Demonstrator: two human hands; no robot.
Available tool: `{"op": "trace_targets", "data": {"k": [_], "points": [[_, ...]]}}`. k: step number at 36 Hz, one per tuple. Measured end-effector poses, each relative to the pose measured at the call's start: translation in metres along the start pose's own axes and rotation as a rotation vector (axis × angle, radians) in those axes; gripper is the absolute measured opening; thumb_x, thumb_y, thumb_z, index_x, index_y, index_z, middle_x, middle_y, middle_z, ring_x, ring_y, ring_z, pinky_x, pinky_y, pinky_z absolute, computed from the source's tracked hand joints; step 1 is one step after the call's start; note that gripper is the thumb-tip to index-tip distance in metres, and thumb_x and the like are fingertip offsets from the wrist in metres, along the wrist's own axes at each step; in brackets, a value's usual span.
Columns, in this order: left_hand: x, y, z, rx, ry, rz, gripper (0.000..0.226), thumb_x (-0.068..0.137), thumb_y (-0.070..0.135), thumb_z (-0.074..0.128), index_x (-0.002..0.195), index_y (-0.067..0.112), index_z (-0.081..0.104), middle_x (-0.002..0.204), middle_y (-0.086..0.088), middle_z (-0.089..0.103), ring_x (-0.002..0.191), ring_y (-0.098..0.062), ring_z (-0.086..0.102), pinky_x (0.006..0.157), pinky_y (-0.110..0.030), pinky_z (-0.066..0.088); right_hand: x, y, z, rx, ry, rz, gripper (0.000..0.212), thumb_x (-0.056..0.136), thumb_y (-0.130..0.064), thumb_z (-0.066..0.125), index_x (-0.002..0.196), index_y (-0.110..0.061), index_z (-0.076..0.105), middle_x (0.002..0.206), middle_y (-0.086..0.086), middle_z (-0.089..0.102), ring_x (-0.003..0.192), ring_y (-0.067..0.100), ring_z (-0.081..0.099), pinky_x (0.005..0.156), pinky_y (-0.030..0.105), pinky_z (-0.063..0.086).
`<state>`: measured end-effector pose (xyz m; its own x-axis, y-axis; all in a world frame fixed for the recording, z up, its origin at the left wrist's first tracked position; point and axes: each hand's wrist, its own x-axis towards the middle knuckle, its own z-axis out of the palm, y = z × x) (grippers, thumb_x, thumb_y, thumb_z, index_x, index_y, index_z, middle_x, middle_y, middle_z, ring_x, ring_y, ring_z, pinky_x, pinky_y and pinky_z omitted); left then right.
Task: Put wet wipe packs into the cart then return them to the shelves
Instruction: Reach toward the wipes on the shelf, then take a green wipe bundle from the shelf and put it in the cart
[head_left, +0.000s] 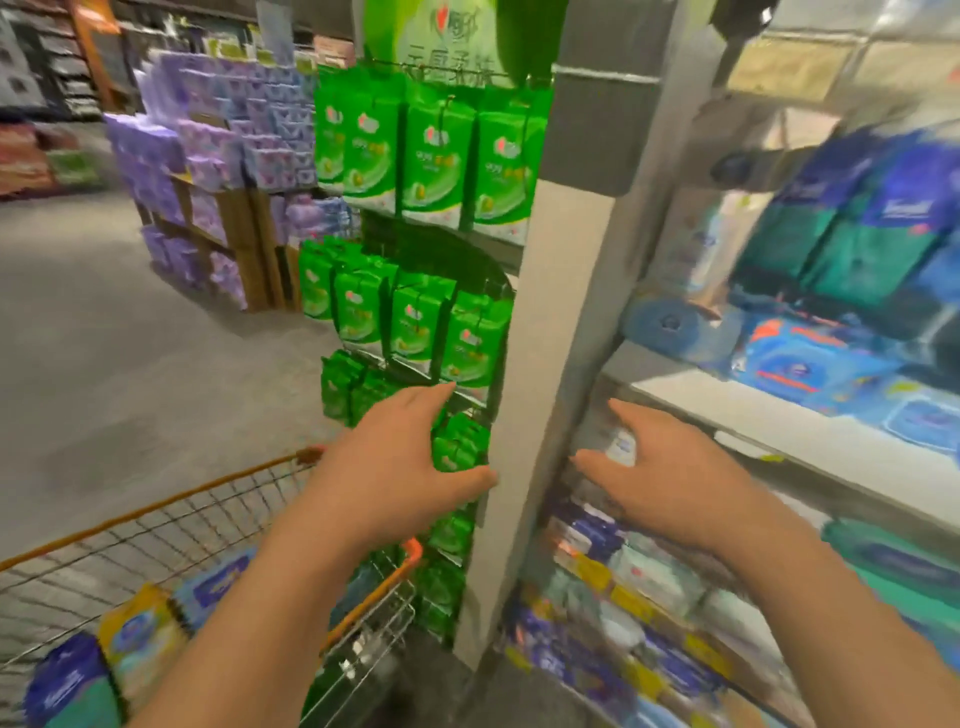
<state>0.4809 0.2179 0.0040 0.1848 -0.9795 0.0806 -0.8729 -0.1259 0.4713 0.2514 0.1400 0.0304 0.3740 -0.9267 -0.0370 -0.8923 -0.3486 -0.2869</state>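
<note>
Grip empty: left hand (395, 457) and right hand (670, 478) spread, reaching shelves (727, 415); packs (140, 639) in cart (171, 499). Next: pick 1 pack.

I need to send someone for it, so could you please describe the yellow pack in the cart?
Start at the orange-rimmed wire shopping cart at lower left. Inside, under the left forearm, lies the yellow wet wipe pack with a blue oval label. Its neighbours are blue or purple; it alone is yellow.

Two bare hands, left (395, 467), right (675, 483). One orange-rimmed wire cart (156, 525). Top row hanging green packs (431, 156): four across; second row: four. Blur prevents counting shelf packs.
</note>
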Motion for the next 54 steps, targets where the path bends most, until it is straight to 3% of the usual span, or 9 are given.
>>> {"op": "trace_targets", "data": {"k": [7,13,17,22,30,36,44,49,54], "points": [[0.013,0.115,0.048,-0.031,-0.028,0.118,0.095,0.078,0.073,0.065,0.158,0.035,0.029,0.162,0.010,0.033,0.148,-0.010,0.032,0.118,-0.034,0.033,-0.046,0.106,-0.042,0.022,0.043,0.137,0.074,0.096,-0.055,0.053,0.157,-0.019,0.030,0.162,0.004,0.035,0.146,0.020,0.035,0.111,0.024,0.029],[0.018,0.216,0.093,-0.066,-0.059,0.229,0.088,0.080,0.064,0.072,0.155,0.035,0.035,0.157,0.010,0.041,0.142,-0.010,0.040,0.112,-0.026,0.034,-0.086,0.203,-0.073,0.037,0.083,0.230,0.079,0.096,-0.059,0.050,0.160,-0.021,0.023,0.166,0.000,0.027,0.150,0.017,0.028,0.119,0.028,0.023],[0.023,0.263,0.121,-0.065,-0.076,0.307,0.092,0.075,0.075,0.065,0.154,0.038,0.034,0.157,0.016,0.038,0.144,-0.006,0.035,0.117,-0.030,0.034,-0.111,0.255,-0.086,0.064,0.114,0.306,0.079,0.096,-0.059,0.050,0.160,-0.021,0.023,0.165,-0.001,0.027,0.150,0.017,0.028,0.118,0.028,0.023],[0.029,0.316,0.143,-0.068,-0.104,0.368,0.085,0.081,0.067,0.066,0.154,0.039,0.032,0.157,0.019,0.035,0.145,-0.003,0.032,0.118,-0.030,0.031,-0.138,0.306,-0.096,0.122,0.163,0.410,0.078,0.095,-0.061,0.050,0.160,-0.026,0.024,0.165,-0.007,0.027,0.149,0.013,0.027,0.119,0.028,0.022],[0.053,0.367,0.169,-0.050,-0.131,0.443,0.085,0.082,0.070,0.064,0.154,0.041,0.030,0.156,0.020,0.036,0.143,-0.003,0.035,0.117,-0.031,0.034,-0.149,0.364,-0.100,0.197,0.182,0.528,0.077,0.096,-0.060,0.049,0.160,-0.027,0.022,0.165,-0.009,0.025,0.149,0.013,0.027,0.120,0.031,0.023],[0.087,0.400,0.192,-0.077,-0.177,0.530,0.086,0.082,0.070,0.064,0.156,0.040,0.029,0.159,0.020,0.033,0.147,-0.004,0.031,0.118,-0.029,0.028,-0.138,0.394,-0.102,0.239,0.201,0.641,0.078,0.095,-0.059,0.052,0.160,-0.030,0.021,0.165,-0.009,0.024,0.149,0.014,0.028,0.122,0.032,0.024],[0.137,0.443,0.223,-0.208,-0.233,0.643,0.082,0.083,0.067,0.066,0.154,0.043,0.032,0.158,0.025,0.035,0.144,0.002,0.031,0.112,-0.020,0.027,-0.120,0.421,-0.128,0.105,0.237,0.741,0.077,0.097,-0.056,0.052,0.161,-0.023,0.022,0.166,-0.005,0.025,0.150,0.013,0.027,0.117,0.024,0.022],[0.163,0.471,0.244,-0.259,-0.321,0.700,0.083,0.081,0.070,0.065,0.153,0.046,0.032,0.158,0.026,0.033,0.136,-0.006,0.045,0.116,-0.027,0.032,-0.115,0.440,-0.140,0.092,0.281,0.801,0.076,0.098,-0.053,0.053,0.160,-0.019,0.026,0.165,-0.003,0.029,0.149,0.012,0.028,0.112,0.018,0.022],[0.174,0.500,0.262,-0.240,-0.345,0.776,0.084,0.082,0.069,0.064,0.154,0.041,0.033,0.156,0.018,0.038,0.143,-0.005,0.037,0.113,-0.027,0.034,-0.117,0.463,-0.139,0.083,0.296,0.844,0.079,0.096,-0.055,0.055,0.159,-0.017,0.027,0.164,-0.002,0.031,0.149,0.012,0.029,0.113,0.018,0.021]]}}
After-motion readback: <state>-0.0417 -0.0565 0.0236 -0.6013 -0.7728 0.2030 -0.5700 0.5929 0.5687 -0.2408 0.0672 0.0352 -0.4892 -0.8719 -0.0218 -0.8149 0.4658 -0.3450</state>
